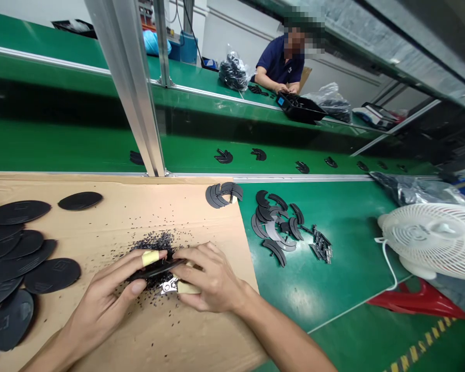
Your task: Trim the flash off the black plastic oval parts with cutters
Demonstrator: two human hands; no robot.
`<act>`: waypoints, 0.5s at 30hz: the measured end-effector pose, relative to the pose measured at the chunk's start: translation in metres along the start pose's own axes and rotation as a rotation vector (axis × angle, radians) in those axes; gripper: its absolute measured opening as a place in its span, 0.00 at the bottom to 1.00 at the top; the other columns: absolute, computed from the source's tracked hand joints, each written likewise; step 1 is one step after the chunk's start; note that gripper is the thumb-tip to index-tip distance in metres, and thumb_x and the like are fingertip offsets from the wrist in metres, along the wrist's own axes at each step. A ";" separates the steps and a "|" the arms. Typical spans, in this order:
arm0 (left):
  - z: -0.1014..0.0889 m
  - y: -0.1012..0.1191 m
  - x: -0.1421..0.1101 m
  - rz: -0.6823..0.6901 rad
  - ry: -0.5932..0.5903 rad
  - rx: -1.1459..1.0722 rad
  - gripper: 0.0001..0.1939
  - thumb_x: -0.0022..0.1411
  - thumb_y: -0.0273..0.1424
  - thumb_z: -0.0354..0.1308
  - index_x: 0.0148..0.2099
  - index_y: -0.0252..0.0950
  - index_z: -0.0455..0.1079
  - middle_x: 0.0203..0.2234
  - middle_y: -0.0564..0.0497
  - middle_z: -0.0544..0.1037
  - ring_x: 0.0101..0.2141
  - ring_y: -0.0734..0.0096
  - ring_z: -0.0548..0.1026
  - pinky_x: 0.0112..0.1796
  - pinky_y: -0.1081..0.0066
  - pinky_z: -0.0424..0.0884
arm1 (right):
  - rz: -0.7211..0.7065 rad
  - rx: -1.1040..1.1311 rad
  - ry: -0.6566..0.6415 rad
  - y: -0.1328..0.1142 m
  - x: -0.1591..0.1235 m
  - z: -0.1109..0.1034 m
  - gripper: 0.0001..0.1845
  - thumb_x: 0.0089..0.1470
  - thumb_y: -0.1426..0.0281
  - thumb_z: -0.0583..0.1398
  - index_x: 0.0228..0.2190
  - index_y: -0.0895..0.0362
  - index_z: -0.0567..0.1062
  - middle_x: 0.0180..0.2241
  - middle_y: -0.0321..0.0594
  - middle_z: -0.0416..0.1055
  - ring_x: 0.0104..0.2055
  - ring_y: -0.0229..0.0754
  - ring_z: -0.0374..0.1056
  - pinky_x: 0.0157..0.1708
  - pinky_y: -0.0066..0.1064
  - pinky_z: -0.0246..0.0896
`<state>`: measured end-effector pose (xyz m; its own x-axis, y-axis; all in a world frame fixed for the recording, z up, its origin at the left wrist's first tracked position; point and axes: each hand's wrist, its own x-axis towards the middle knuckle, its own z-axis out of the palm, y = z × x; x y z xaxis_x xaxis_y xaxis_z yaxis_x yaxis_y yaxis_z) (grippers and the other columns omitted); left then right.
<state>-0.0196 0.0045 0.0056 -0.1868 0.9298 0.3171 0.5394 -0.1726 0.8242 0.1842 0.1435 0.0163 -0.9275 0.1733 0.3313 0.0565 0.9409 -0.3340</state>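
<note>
My left hand (pixel 106 292), with pale tape around one finger (pixel 150 258), grips a thin black plastic piece (pixel 157 269). My right hand (pixel 211 277) closes on small metal side cutters (pixel 169 285) with cream-wrapped handles (pixel 188 288), their jaws at the piece's lower edge. Under both hands lies a heap of black plastic trimmings (pixel 155 244) on a cardboard sheet (pixel 139 217). Several black oval plates (pixel 52 275) lie to my left, and a stack of curved black pieces (pixel 221 195) sits at the sheet's far edge.
Curved black pieces and a small pile of dark parts (pixel 321 244) lie on the green bench (pixel 349 289) to my right. Beyond them stands a white fan (pixel 430 240). Across a metal-framed divider, a person (pixel 281 62) works near a black crate (pixel 298 107).
</note>
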 end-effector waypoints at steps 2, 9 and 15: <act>0.000 -0.001 -0.001 -0.005 0.001 0.002 0.19 0.72 0.41 0.52 0.59 0.42 0.73 0.50 0.46 0.81 0.51 0.62 0.79 0.49 0.70 0.78 | -0.005 0.010 0.016 0.000 0.000 0.000 0.19 0.55 0.63 0.61 0.48 0.56 0.73 0.53 0.44 0.72 0.46 0.44 0.67 0.41 0.35 0.60; 0.000 -0.001 -0.001 -0.005 -0.021 0.011 0.19 0.73 0.38 0.52 0.62 0.45 0.71 0.54 0.48 0.78 0.53 0.64 0.78 0.49 0.74 0.77 | 0.011 0.027 0.025 0.000 0.000 0.001 0.16 0.58 0.63 0.59 0.46 0.55 0.74 0.52 0.45 0.73 0.46 0.44 0.68 0.41 0.36 0.60; -0.001 0.001 0.001 0.009 -0.015 -0.004 0.18 0.73 0.37 0.52 0.61 0.46 0.70 0.54 0.50 0.78 0.52 0.66 0.78 0.49 0.76 0.76 | -0.011 -0.006 0.003 0.001 0.001 0.000 0.18 0.57 0.63 0.60 0.47 0.56 0.74 0.52 0.46 0.72 0.47 0.44 0.67 0.41 0.35 0.60</act>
<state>-0.0198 0.0050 0.0068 -0.1701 0.9329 0.3174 0.5380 -0.1819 0.8231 0.1835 0.1442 0.0162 -0.9267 0.1644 0.3378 0.0490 0.9444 -0.3252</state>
